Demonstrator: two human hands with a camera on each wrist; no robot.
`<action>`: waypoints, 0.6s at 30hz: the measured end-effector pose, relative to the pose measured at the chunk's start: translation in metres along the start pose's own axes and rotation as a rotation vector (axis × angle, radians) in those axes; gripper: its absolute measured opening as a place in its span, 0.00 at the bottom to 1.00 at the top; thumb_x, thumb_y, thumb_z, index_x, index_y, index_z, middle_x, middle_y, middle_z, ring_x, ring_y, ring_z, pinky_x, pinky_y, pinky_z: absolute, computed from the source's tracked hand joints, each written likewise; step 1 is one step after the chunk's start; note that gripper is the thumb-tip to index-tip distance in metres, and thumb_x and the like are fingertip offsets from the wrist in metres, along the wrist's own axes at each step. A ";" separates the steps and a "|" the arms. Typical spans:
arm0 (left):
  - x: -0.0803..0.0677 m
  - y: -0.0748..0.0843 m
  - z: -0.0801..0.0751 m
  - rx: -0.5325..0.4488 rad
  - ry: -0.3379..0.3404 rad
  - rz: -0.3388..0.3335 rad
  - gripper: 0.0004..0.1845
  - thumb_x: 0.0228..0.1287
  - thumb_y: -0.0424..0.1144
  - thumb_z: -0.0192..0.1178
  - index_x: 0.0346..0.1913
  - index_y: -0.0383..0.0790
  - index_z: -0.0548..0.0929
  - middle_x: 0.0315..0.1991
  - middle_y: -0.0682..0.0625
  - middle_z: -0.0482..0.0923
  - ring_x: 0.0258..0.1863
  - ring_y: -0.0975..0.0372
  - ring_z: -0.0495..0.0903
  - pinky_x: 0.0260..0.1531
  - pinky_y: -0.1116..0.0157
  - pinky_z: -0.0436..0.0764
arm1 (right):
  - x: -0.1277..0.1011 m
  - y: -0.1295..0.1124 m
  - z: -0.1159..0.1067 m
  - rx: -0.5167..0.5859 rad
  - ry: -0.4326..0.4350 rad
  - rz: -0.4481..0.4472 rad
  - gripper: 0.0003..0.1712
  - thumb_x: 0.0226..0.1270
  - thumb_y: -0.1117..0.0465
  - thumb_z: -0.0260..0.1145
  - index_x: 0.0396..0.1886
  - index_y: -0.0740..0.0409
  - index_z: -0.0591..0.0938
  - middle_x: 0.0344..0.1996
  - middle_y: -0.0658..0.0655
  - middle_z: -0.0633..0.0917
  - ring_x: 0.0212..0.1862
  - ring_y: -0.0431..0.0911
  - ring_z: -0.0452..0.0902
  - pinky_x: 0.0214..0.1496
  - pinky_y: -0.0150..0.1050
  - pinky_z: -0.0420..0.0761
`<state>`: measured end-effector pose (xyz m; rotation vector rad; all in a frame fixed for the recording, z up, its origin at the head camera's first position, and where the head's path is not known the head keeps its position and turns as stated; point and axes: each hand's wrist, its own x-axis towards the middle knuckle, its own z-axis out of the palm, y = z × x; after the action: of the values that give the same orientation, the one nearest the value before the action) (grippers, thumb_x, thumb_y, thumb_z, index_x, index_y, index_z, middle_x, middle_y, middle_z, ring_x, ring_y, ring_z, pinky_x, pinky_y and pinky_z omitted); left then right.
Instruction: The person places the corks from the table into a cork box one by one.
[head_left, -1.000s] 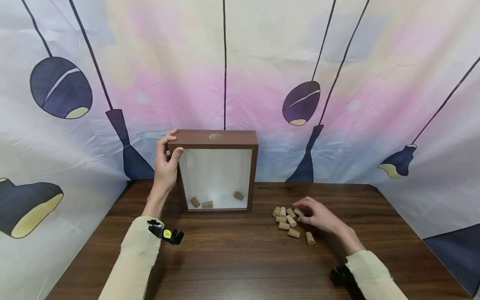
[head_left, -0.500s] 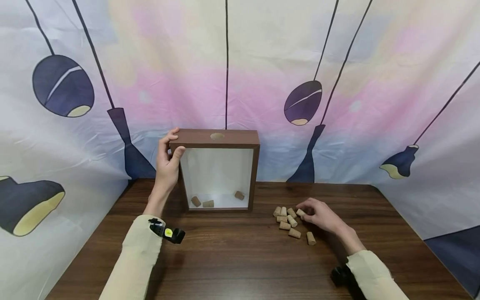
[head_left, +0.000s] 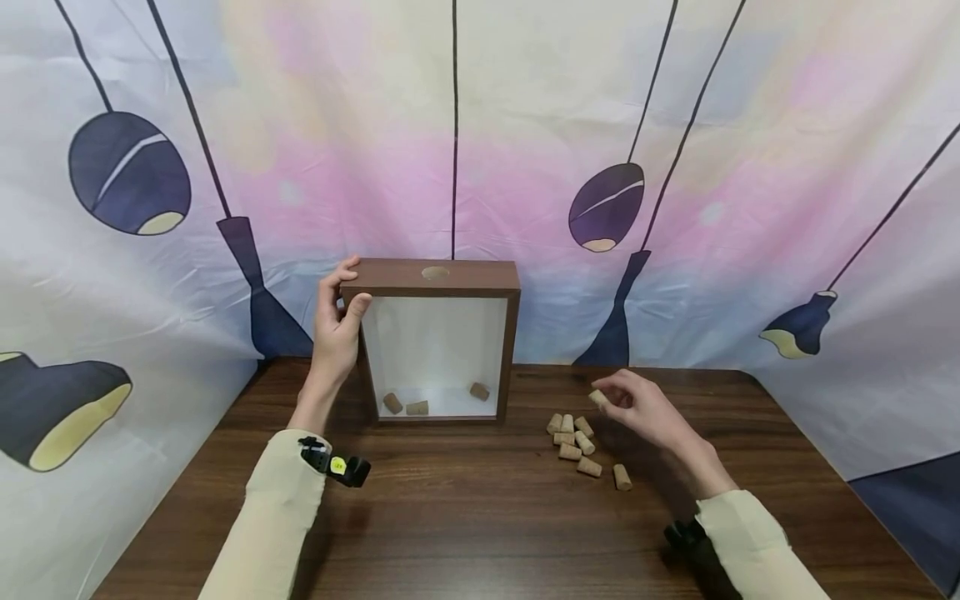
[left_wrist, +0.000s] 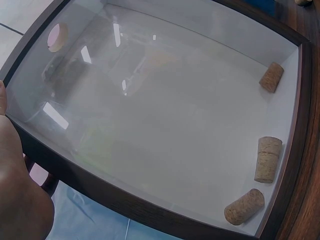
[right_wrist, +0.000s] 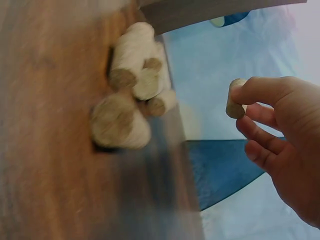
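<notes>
A brown wooden shadow box frame (head_left: pixel 513 350) with a clear front stands upright at the back of the table. In its top edge is a round hole (head_left: pixel 435 272). Inside, along the bottom, lie a few corks (left_wrist: pixel 269 160). My left hand (head_left: pixel 335 333) grips the box's upper left corner, thumb at the front and fingers over the top. Between thumb and fingertips my right hand (head_left: pixel 645 408) pinches a single cork (right_wrist: pixel 235 99), held above the table. A loose group of corks (head_left: pixel 564 438) lies just left of and below this hand.
One cork (head_left: pixel 622 477) lies a little apart, at the near right of the group. The dark wooden table (head_left: pixel 465 517) reaches back to a printed cloth backdrop (head_left: pixel 517 150) with lamp drawings, close behind the box.
My right hand has taken a cork from the far right of the group and lifted it off the table. The left hand keeps its grip on the box.
</notes>
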<state>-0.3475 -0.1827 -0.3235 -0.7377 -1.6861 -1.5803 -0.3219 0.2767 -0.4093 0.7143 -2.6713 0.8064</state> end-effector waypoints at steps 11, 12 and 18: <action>-0.002 -0.001 0.001 0.013 0.004 -0.011 0.17 0.75 0.29 0.51 0.60 0.23 0.62 0.74 0.34 0.59 0.72 0.59 0.60 0.42 0.67 0.62 | 0.018 -0.027 -0.017 0.001 0.121 -0.125 0.16 0.63 0.66 0.72 0.52 0.58 0.84 0.36 0.51 0.83 0.34 0.38 0.79 0.36 0.34 0.80; -0.002 -0.001 0.001 0.012 0.003 -0.010 0.18 0.75 0.29 0.51 0.60 0.23 0.62 0.74 0.34 0.58 0.72 0.59 0.60 0.42 0.67 0.62 | 0.020 -0.030 -0.019 0.003 0.130 -0.138 0.17 0.63 0.66 0.72 0.52 0.58 0.84 0.36 0.51 0.83 0.34 0.38 0.79 0.36 0.34 0.80; -0.001 0.000 0.001 0.005 0.003 0.000 0.18 0.76 0.30 0.51 0.60 0.23 0.62 0.73 0.33 0.58 0.72 0.59 0.59 0.46 0.67 0.62 | 0.033 -0.050 -0.030 0.009 0.174 -0.210 0.18 0.62 0.67 0.73 0.52 0.56 0.84 0.37 0.50 0.83 0.35 0.38 0.80 0.36 0.34 0.80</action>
<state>-0.3471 -0.1819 -0.3249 -0.7326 -1.6870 -1.5764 -0.3209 0.2451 -0.3507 0.8673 -2.3922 0.7860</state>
